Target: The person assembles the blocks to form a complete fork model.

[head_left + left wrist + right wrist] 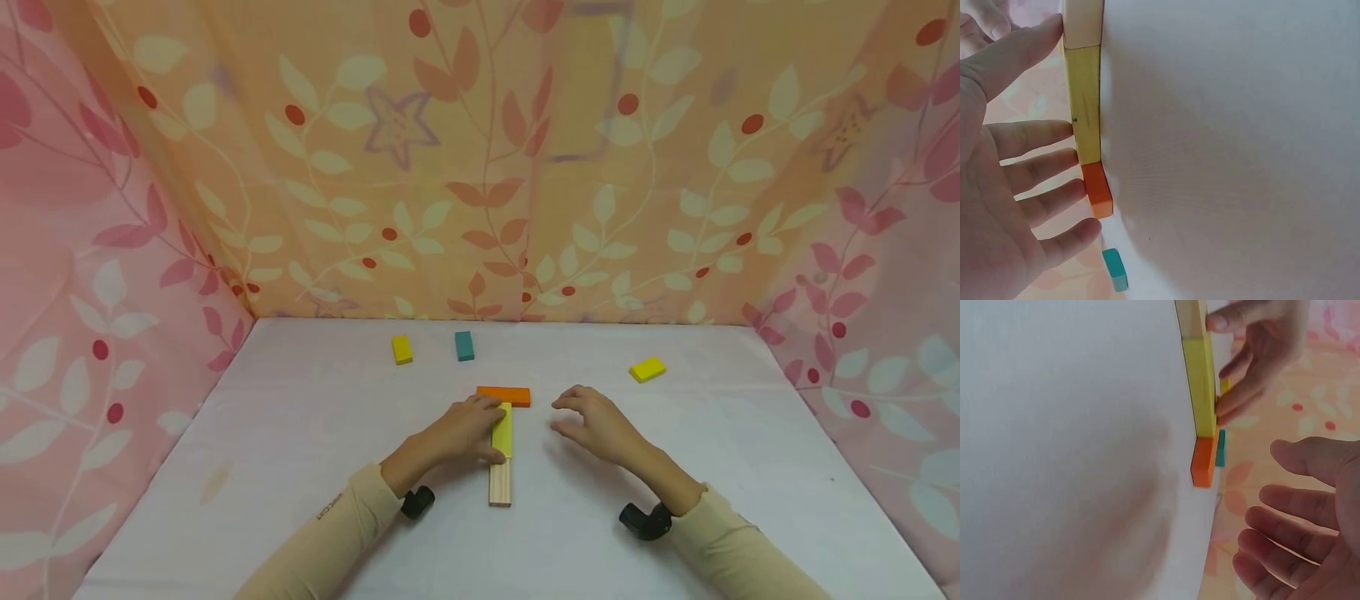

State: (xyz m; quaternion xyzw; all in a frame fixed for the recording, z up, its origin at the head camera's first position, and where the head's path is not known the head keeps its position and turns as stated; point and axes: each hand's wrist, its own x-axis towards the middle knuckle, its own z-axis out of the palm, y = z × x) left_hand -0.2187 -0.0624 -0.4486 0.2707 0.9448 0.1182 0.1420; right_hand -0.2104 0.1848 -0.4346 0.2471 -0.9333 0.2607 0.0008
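Three wooden blocks lie end to end in a T shape on the white cloth: a plain wood block [499, 485] nearest me, a long yellow block [503, 437] beyond it, and an orange block [513, 397] crosswise at the far end. My left hand [467, 429] reaches in from the left. In the left wrist view its fingers [1041, 134] are nearly straight and spread, with tips touching or close beside the yellow and orange blocks; the thumb lies by the plain block. To the right, my right hand [600, 425] hovers apart from the blocks, holding nothing, its fingers loosely bent.
Farther back lie a small yellow block [402, 350], a teal block [465, 346] and, at the right, another yellow block [648, 369]. Patterned cloth walls [487, 167] border the white surface [300, 392] at the back and sides. Each wrist carries a black camera mount.
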